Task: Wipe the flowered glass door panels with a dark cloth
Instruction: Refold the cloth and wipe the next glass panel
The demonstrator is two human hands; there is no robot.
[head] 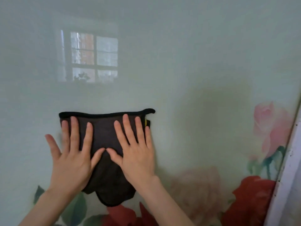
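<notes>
A pale green glass door panel (187,54) fills the view, printed with pink and red roses (270,128) at its right and bottom. A dark cloth (104,131) with a black hem lies flat against the glass at centre left. My left hand (71,154) presses on the cloth's left half with fingers spread, the little finger off the cloth on bare glass. My right hand (135,152) presses on the right half, fingers spread upward. The two thumbs nearly touch at the cloth's middle. A small yellow tag (146,122) shows at the cloth's right edge.
A white door frame (286,176) runs diagonally down the right edge of the panel. A window with a plant on its sill is reflected in the glass (91,57) above the cloth. Red flowers and green leaves (76,209) sit below the cloth.
</notes>
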